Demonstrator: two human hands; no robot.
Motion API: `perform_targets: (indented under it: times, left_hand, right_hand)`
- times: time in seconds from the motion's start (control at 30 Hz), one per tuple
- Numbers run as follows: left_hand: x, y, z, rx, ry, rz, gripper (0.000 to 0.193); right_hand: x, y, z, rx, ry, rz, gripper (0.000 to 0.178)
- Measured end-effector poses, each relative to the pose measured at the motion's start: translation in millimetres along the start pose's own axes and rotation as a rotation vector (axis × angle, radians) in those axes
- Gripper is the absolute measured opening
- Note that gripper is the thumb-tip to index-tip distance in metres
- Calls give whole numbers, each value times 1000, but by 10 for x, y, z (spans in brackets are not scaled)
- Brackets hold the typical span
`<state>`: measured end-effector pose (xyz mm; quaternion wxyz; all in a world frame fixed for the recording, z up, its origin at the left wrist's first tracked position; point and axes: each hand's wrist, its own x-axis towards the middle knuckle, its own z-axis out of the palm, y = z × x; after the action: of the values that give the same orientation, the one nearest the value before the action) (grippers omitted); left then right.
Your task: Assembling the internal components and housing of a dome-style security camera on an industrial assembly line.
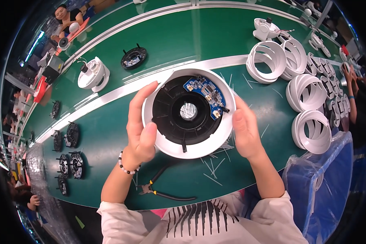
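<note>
Between my two hands is a round white plastic housing (pixel 166 149), raised over the green bench. Inside it sits a black disc (pixel 171 122) with a hole at its centre and a curved blue circuit board (pixel 207 94) along its upper right. My left hand (pixel 141 130) is closed on the ring's left side, thumb on the rim. On the right side my right hand (pixel 245 129) grips it too, thumb near the rim. Cutting pliers (pixel 149 188) with black and yellow handles lie spread below the housing.
Stacked white rings (pixel 268 61) stand at the right. Several black discs (pixel 76 164) lie at the left, another black disc (pixel 134 57) farther back. A white dome-shaped part (pixel 94 74) stands back left. Thin white strips (pixel 214 168) lie scattered. A blue plastic-lined bin (pixel 325 179) is beside me.
</note>
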<state>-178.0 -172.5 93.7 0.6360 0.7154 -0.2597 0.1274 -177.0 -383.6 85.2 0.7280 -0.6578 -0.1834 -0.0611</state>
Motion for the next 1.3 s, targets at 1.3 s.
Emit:
perform_targets:
  times: [1.3]
  left_hand:
    - [1067,-960,37,-112,144,-469,38]
  right_hand:
    - [516,94,-1092,-1198,354,-203,22]
